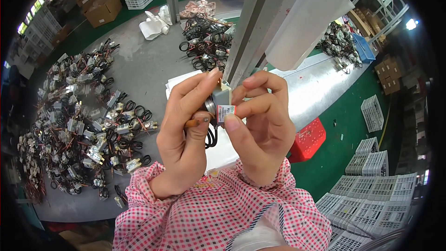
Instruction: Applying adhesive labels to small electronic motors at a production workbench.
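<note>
In front of my chest, my left hand [182, 128] is closed around a small electrical part [223, 95] with a pale grey, boxy housing. A coiled black cable [212, 138] hangs below that part. An orange-brown piece [197, 122] shows at my left thumb; I cannot make out what it is. My right hand [269, 132] pinches a small white label [226, 111] with a red border between thumb and forefinger, against the part's side. Whether the label is stuck down does not show. The other right fingers are loosely curled.
A large heap of similar cabled parts [88, 125] covers the table's left side; another pile [206, 42] lies ahead. A metal post [248, 23] with a white roll [309, 18] rises close beyond my hands. White paper [223, 155] lies beneath. A red stool [308, 140] stands right.
</note>
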{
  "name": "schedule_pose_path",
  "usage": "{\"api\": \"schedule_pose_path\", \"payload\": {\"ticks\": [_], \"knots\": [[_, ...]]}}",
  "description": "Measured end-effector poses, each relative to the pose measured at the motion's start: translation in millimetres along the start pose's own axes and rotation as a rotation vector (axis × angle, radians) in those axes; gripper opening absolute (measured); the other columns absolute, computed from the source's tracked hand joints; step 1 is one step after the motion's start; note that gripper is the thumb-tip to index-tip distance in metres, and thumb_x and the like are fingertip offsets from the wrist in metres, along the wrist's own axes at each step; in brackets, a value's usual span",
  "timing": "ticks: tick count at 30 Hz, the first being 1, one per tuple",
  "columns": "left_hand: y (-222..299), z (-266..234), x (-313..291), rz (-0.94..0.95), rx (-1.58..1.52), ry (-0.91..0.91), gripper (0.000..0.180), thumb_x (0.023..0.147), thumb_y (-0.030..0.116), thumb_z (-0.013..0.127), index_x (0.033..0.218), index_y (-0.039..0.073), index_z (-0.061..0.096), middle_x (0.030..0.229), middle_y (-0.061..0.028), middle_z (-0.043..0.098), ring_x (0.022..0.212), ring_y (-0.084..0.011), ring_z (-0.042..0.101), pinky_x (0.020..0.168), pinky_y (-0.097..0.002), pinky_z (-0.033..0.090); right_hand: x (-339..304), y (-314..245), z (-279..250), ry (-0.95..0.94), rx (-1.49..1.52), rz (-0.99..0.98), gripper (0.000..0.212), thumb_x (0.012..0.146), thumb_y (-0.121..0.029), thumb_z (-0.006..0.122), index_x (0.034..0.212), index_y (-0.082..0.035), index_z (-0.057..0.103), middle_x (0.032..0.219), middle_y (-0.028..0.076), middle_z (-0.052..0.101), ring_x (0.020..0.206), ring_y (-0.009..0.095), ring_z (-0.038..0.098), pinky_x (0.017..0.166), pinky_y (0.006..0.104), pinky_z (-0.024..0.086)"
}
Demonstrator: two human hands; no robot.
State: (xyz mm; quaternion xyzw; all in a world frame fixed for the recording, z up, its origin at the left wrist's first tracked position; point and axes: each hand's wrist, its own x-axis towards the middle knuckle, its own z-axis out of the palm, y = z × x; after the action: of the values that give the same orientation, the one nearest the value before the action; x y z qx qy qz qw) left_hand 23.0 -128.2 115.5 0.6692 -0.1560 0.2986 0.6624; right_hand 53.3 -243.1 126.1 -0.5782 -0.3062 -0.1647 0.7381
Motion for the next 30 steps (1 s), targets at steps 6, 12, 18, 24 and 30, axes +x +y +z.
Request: {"api": "schedule_pose_path", "payload": {"ticks": [6, 12, 18, 24, 30], "knots": [[-2.7, 0.1, -0.1, -0.007, -0.019, -0.004, 0.034, 0.09, 0.001, 0.04, 0.123, -0.001, 0.048, 0.122, -0.0127, 0.046, 0.099, -0.0108, 0.047, 0.075, -0.017, 0.038, -0.2, 0.9, -1.9, -0.007, -0.021, 0.01, 0.017, 0.069, 0.008, 0.061, 0.083, 0.001, 0.055, 0.103, 0.015, 0.042, 0.085, 0.014, 0.052, 0.075, 0.0237, 0.043], [-1.6, -1.6, 0.9, 0.01, 0.027, -0.003, 0.034, 0.089, 0.002, 0.041, 0.122, -0.002, 0.049, 0.122, -0.0137, 0.046, 0.102, -0.0137, 0.047, 0.076, -0.0182, 0.038, -1.0, -0.1, 1.6, 0.014, -0.01, 0.026, 0.016, 0.069, 0.007, 0.062, 0.082, 0.0, 0.055, 0.101, 0.015, 0.044, 0.085, 0.014, 0.051, 0.075, 0.0239, 0.042], [-0.8, -2.4, 0.1, 0.006, 0.045, 0.002, 0.034, 0.089, 0.002, 0.041, 0.122, -0.001, 0.049, 0.123, -0.0143, 0.046, 0.103, -0.0142, 0.047, 0.077, -0.0187, 0.039, -0.7, -0.3, 2.0, 0.008, -0.04, 0.027, 0.016, 0.069, 0.006, 0.062, 0.082, 0.0, 0.055, 0.101, 0.015, 0.044, 0.084, 0.014, 0.051, 0.075, 0.0248, 0.042], [1.7, -2.4, 1.5, -0.006, 0.028, -0.015, 0.035, 0.088, -0.001, 0.041, 0.122, -0.001, 0.049, 0.123, -0.014, 0.046, 0.101, -0.0127, 0.047, 0.075, -0.0178, 0.039, -1.2, 0.0, 0.1, -0.006, -0.088, 0.017, 0.014, 0.071, 0.006, 0.061, 0.081, 0.0, 0.054, 0.104, 0.013, 0.041, 0.082, 0.014, 0.051, 0.072, 0.0246, 0.042], [0.9, -1.9, 3.5, -0.006, 0.051, -0.024, 0.035, 0.088, -0.001, 0.04, 0.122, -0.001, 0.049, 0.123, -0.013, 0.046, 0.099, -0.011, 0.048, 0.073, -0.0164, 0.038, -0.3, 2.0, -1.4, -0.017, -0.129, -0.019, 0.012, 0.072, 0.006, 0.059, 0.081, 0.0, 0.053, 0.108, 0.013, 0.038, 0.082, 0.013, 0.05, 0.071, 0.0249, 0.042]]}}
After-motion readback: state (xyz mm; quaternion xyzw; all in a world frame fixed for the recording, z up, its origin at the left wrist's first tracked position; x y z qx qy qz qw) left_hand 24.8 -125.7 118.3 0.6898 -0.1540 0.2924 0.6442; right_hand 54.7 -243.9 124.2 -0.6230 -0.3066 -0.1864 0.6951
